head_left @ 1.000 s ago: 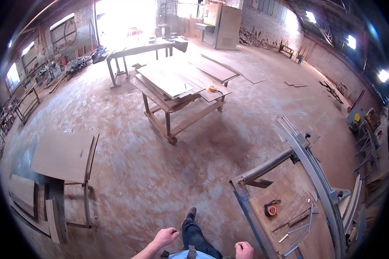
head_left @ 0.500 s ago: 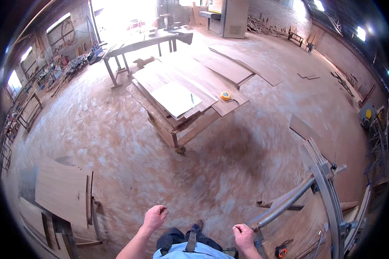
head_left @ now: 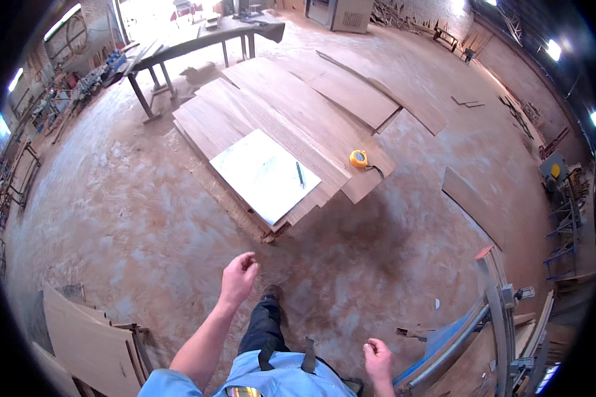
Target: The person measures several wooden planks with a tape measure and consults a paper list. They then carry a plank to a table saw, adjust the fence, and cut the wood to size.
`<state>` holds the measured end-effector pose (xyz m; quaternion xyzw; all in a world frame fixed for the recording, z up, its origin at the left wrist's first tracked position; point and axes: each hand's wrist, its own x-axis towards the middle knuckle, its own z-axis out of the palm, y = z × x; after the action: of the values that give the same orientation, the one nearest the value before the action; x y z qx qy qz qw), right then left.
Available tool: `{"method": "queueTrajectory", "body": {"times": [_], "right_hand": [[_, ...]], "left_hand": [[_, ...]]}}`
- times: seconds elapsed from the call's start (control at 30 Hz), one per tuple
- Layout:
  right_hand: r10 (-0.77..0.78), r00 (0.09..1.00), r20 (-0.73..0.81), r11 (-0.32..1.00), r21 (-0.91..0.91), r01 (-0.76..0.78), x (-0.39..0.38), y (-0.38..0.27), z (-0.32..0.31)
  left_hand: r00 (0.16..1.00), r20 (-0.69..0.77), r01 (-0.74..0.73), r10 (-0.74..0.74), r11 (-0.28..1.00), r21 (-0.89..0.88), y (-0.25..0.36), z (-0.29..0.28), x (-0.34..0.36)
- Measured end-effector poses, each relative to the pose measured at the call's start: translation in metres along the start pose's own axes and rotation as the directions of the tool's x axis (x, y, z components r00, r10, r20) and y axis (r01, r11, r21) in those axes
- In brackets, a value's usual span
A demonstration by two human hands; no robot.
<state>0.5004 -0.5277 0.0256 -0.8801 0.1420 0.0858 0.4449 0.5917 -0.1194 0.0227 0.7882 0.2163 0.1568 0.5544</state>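
My left hand (head_left: 238, 278), fingers loosely curled and empty, hangs in front of me below the near corner of a stack of pale wooden boards (head_left: 215, 106) on a wooden stand. My right hand (head_left: 377, 360) is also curled with nothing visible in it, lower down beside the metal rails at lower right. On the boards lie a white sheet of paper (head_left: 251, 172), a dark pen (head_left: 300, 173) on that sheet, and a yellow tape measure (head_left: 358, 158) with a dark strap to the right of them.
A long dark table (head_left: 192, 41) stands behind the stack, a grey machine cabinet (head_left: 341, 14) farther back. Panels (head_left: 86, 337) lean at lower left. A metal-railed frame (head_left: 503, 324) is at lower right, with a loose board (head_left: 473, 208) beyond it. Timber and clutter line both walls.
The board stack has grown nearer and the view tilts further down. The railed frame has slipped lower right. My left hand has swung forward and up; my legs have stepped.
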Motion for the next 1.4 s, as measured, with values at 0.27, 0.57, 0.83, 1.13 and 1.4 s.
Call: {"method": "queueTrajectory", "body": {"times": [0.27,0.57,0.83,1.13,1.4], "right_hand": [[-0.114,0.993,0.03,0.988,-0.1,0.116,0.077,-0.134,0.062],[-0.024,0.999,0.038,0.995,-0.094,0.028,0.108,-0.168,0.094],[0.234,0.971,0.037,0.963,-0.149,-0.226,0.051,-0.121,0.105],[0.411,0.911,0.023,0.905,-0.127,-0.405,0.013,-0.107,0.089],[0.313,0.946,-0.081,0.95,0.027,-0.312,-0.084,-0.018,0.065]], "left_hand": [[0.799,0.259,0.592,-0.543,0.632,-0.5,0.028,0.003,0.135],[0.773,0.252,0.632,-0.582,0.669,-0.392,0.007,0.0,0.17],[0.616,0.555,0.502,-0.559,0.822,0.271,-0.006,-0.005,0.113],[0.327,0.861,-0.023,-0.39,0.907,0.42,0.042,0.074,0.072],[0.464,0.866,-0.054,-0.187,0.97,0.238,-0.006,0.106,0.035]]}}
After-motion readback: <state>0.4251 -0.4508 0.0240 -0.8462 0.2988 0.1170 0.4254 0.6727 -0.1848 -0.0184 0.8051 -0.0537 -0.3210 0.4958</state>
